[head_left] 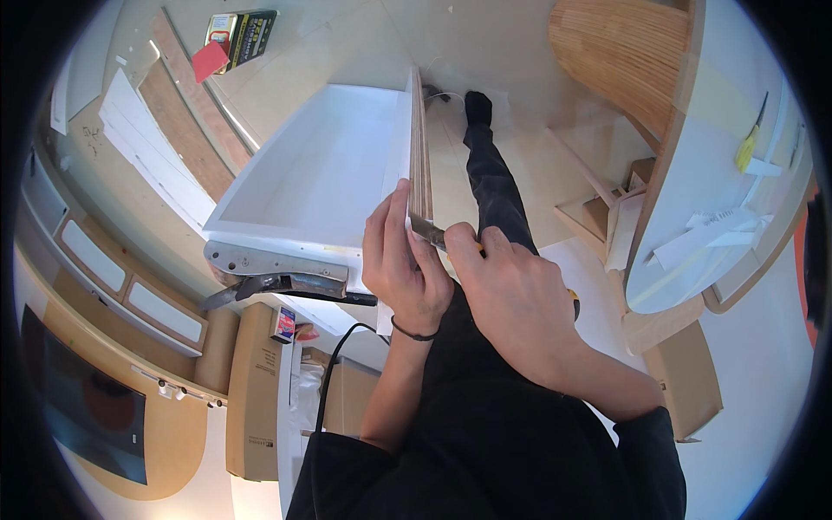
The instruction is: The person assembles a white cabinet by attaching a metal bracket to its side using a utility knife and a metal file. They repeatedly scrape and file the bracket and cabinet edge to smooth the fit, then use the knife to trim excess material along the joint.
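Note:
In front of me stands a white tray-like panel with raised sides. Along its right side runs a brown, layered wooden edge. My left hand grips the near end of that side, its fingertips pressed along the white face. Wrapped in my right hand is a flat-bladed tool with a broad steel blade and a yellow and black handle. The blade lies against the near end of the wooden edge, close to my left fingers. Most of the handle is hidden by my right hand.
A metal bracket lines the panel's near end. To the right, a round-ended white tabletop carries a yellow-handled tool and white strips. Cardboard boxes stand at the lower left. A black cable hangs beside my left arm.

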`<act>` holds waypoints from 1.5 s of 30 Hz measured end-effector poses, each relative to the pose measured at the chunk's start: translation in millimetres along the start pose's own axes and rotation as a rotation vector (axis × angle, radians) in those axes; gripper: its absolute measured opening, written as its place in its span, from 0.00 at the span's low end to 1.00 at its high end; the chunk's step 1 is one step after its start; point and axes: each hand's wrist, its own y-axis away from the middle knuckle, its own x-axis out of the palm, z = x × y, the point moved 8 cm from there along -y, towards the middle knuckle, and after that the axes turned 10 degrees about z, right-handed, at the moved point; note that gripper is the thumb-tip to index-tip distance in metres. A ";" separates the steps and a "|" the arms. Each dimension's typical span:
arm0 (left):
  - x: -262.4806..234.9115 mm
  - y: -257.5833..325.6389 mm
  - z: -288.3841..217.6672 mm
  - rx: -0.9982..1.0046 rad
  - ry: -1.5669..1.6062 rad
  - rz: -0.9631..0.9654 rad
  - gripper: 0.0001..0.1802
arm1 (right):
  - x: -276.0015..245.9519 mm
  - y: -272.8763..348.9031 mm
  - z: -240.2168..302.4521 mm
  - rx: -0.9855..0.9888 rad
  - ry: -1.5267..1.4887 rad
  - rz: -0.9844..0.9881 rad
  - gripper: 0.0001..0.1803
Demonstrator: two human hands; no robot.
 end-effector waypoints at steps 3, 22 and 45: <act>-0.1 -0.6 -1.3 0.037 -0.022 -0.009 0.24 | 2.0 -0.9 -1.3 0.019 -0.023 0.059 0.13; 0.0 0.0 0.6 0.025 -0.013 -0.026 0.25 | -0.6 -8.8 -2.0 -0.060 0.015 0.000 0.12; -0.4 -0.6 -1.6 0.003 -0.060 -0.048 0.22 | -1.4 1.4 -5.6 0.032 0.032 0.066 0.09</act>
